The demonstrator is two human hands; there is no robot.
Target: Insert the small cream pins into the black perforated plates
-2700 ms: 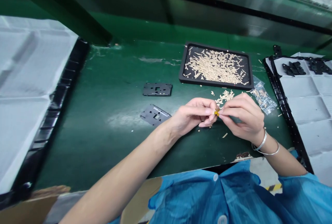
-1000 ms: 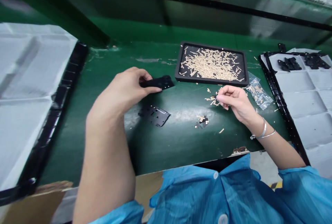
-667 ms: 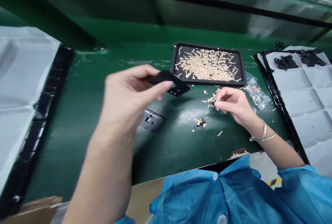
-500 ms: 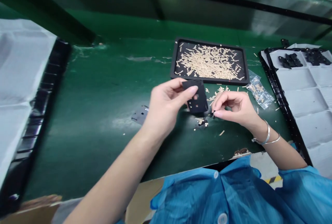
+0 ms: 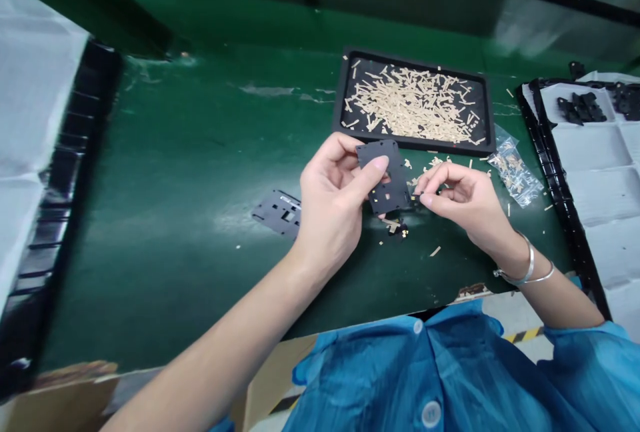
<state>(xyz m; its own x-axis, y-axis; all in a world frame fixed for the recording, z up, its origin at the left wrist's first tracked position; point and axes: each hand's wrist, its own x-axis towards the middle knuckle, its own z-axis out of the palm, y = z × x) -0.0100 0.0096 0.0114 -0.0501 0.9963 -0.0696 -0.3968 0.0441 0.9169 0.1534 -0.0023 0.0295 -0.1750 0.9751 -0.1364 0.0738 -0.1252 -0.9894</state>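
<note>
Black plate [image 5: 399,180] in left hand at a strip-strewn worktop [image 5: 200,152]

A person's left hand [image 5: 340,195] grips the plate, thumb across its face, in front of a shallow black tray [image 5: 341,95] heaped with beige strips [image 5: 415,102]. The right hand [image 5: 463,202] is pinched on a small dark piece [image 5: 417,199] just beside the plate's right edge; fingertips hide most of the piece, and whether it touches the plate cannot be told.

Near the tray's right corner lies a clear plastic bag [image 5: 517,172] with beige bits inside, its contents blurred by glare. At far right, a white-lined holder [image 5: 597,172] carries dark molded parts [image 5: 583,107] in its upper sections; the frame edge cuts off the holder and another group of parts. A second white-lined holder [image 5: 35,112] is cropped at left.

A second plate [image 5: 277,211] lies on the worktop, partly hidden by the left hand. A small dark-and-beige pile [image 5: 399,228] sits below the held plate, too jumbled for single pieces to be made out.
</note>
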